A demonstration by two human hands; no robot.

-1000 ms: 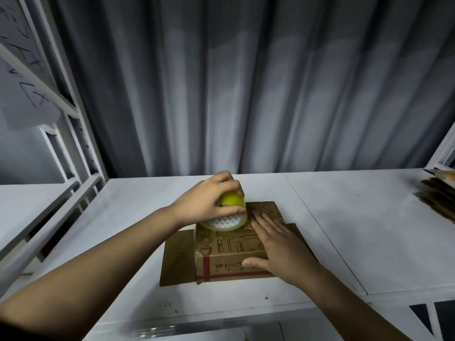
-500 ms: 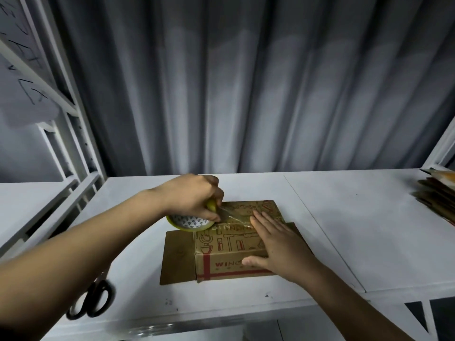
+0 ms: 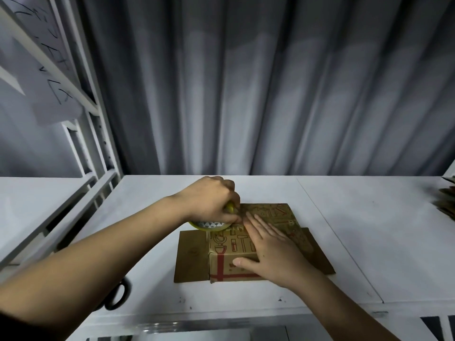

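Box [image 3: 229, 247] lettering mostly under right hand [image 3: 273, 257]

Box [image 3: 230, 246] on table [image 3: 344, 230]; tape roll [image 3: 209, 225] left-rear of box; scissors [image 3: 118, 297] front-left.

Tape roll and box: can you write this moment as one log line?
left hand: grips tape roll at left edge of box | right hand: flat on box top | scissors: on table, untouched
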